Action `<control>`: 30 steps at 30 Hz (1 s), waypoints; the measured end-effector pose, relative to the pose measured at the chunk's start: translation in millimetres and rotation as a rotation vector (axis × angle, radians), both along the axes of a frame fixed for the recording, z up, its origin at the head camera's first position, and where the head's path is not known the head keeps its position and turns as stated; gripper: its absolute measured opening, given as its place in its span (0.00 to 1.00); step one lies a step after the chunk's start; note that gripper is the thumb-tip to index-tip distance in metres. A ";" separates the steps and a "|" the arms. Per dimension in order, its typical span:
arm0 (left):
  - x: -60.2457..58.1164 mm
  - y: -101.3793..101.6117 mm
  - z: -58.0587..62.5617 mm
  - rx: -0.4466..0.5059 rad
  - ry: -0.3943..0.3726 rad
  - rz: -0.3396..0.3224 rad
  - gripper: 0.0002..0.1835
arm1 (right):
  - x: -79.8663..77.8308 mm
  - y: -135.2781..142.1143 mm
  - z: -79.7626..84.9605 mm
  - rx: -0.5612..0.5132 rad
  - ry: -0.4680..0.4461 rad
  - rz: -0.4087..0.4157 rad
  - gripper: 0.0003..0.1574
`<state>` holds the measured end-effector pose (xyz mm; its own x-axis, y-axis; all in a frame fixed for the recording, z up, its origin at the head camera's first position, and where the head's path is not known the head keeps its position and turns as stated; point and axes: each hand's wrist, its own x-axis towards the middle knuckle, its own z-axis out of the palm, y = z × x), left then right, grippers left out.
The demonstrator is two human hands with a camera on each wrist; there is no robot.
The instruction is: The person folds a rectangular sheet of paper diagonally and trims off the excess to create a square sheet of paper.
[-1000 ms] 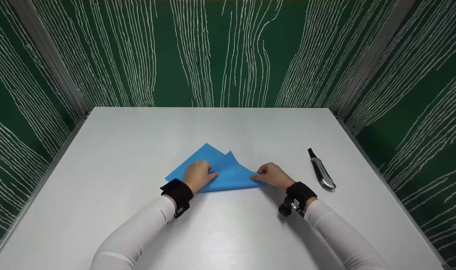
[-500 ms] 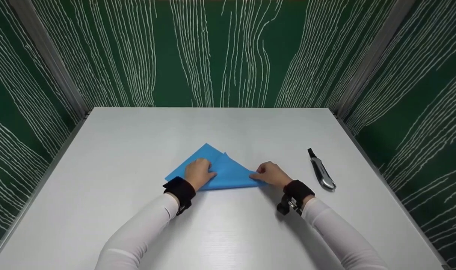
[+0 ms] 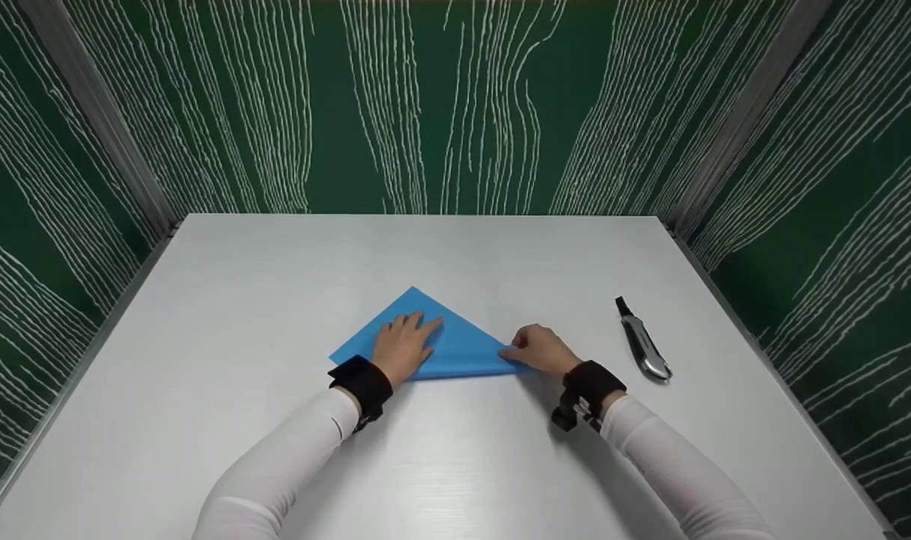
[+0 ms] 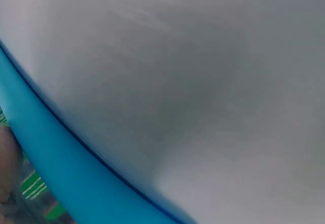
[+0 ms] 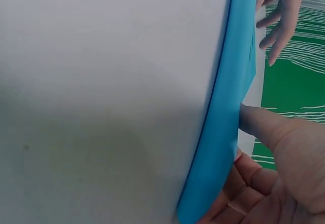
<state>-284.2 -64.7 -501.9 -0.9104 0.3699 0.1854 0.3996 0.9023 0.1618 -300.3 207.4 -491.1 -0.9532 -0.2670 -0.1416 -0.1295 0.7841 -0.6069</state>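
A sheet of blue paper (image 3: 455, 345), folded over into a triangle, lies on the white table with its long folded edge toward me. My left hand (image 3: 403, 345) is spread over its left part, fingers straight and pointing away from me. At the right corner my right hand (image 3: 544, 350) pinches the paper between thumb and curled fingers. The right wrist view shows that thumb (image 5: 259, 125) on the upper side of the blue paper (image 5: 223, 112) and fingers beneath; the fold bulges up there, not creased flat. In the left wrist view only a strip of blue paper (image 4: 61, 153) shows.
A box cutter (image 3: 643, 341) with a silver and black handle lies to the right of my right hand. The white table (image 3: 223, 315) ends at green walls (image 3: 493, 112) with white wavy lines on the far side and both flanks.
The upper flap's tip has slid left until it lines up with the layer beneath. My left hand has opened from a grip with curled fingers to spread fingers. The right hand keeps its pinch.
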 end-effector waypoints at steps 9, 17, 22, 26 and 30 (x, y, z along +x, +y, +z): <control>5.5 -2.7 -1.3 -0.056 -0.014 -0.059 0.21 | 9.2 -10.0 -1.8 0.074 0.101 -0.028 0.13; 2.4 -2.3 -4.9 -0.072 -0.023 -0.056 0.22 | 48.7 -36.2 -4.0 0.387 0.496 0.227 0.21; 0.6 -1.5 -6.4 -0.111 -0.058 -0.029 0.23 | 73.2 -55.2 -2.4 0.451 0.417 0.327 0.32; 0.9 -0.6 -5.2 -0.126 -0.068 -0.019 0.23 | 81.5 -65.4 -1.2 0.409 0.247 0.319 0.41; 1.4 0.0 -4.0 -0.128 -0.070 -0.021 0.23 | 82.2 -68.5 -1.7 0.396 0.171 0.292 0.43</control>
<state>-282.7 -64.7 -505.9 -0.9114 0.4051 0.0718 0.4099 0.9091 0.0745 -218.1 138.9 -492.8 -0.8656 -0.4824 -0.1343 -0.4482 0.8660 -0.2216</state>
